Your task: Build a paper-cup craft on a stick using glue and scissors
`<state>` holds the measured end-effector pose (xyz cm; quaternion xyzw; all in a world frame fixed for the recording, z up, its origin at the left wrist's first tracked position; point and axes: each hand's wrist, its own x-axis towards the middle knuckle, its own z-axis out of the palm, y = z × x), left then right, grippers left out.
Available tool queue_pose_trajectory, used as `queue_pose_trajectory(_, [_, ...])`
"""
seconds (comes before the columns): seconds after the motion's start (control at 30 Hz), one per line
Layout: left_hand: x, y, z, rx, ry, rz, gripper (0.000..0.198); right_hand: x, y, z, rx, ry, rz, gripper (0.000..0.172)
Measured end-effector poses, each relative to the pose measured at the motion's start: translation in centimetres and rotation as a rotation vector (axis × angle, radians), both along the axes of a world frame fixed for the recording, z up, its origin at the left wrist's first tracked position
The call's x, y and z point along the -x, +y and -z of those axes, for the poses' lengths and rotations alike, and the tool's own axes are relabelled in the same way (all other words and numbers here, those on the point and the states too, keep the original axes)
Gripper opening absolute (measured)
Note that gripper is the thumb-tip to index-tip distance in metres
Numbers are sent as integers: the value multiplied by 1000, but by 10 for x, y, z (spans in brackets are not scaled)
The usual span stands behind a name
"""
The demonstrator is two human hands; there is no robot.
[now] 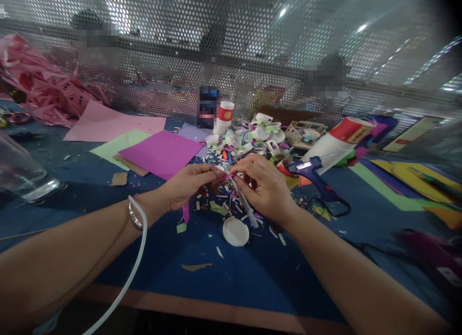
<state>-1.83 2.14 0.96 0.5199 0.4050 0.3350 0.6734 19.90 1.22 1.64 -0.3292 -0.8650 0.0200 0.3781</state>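
Note:
My left hand (193,181) and my right hand (263,186) meet over the middle of the table, fingertips pinched close together. Between them is a small bit of magenta paper (228,176), gripped from both sides. A pale, narrow strip (245,205) slants down from the fingertips; whether it is joined to the magenta paper I cannot tell. Below my left hand hangs or lies a magenta paper strip (186,212). A round white disc (236,231) lies just in front of my hands, among paper scraps (218,208).
A blue glue gun (321,178) and a red-and-white paper cup stack (339,140) stand to the right. Behind my hands are piled cut cup pieces (260,133). Coloured sheets (160,152) and a clear glass (29,171) are left; a purple tool (433,258) is right.

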Motion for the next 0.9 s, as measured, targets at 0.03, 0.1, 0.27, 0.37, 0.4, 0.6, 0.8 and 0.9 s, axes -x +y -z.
queue_pose_trajectory(0.03, [1, 1, 0, -70, 49, 35, 27, 0, 0, 0, 7, -6, 2, 15])
queue_pose_trajectory(0.1, [4, 3, 0, -207, 120, 107, 32, 0, 1, 0, 17, -14, 7, 14])
queue_pose_trajectory(0.27, [12, 8, -1, -417, 262, 212, 39, -1, -1, -3, 63, -26, 0, 11])
queue_pose_trajectory(0.37, [13, 9, -1, -451, 303, 208, 39, -2, -2, -4, 101, -46, -5, 12])
queue_pose_trajectory(0.4, [13, 10, -1, -450, 298, 205, 38, -2, -3, -4, 112, -51, -4, 12])
queue_pose_trajectory(0.6, [13, 9, 0, -452, 266, 198, 35, -3, -2, -3, 147, -75, 6, 11])
queue_pose_trajectory(0.8, [12, 9, -1, -410, 243, 174, 35, -2, -2, -5, 106, -53, 14, 13])
queue_pose_trajectory(0.9, [11, 9, -2, -293, 117, 158, 34, -2, -3, -7, 92, -12, 57, 16])
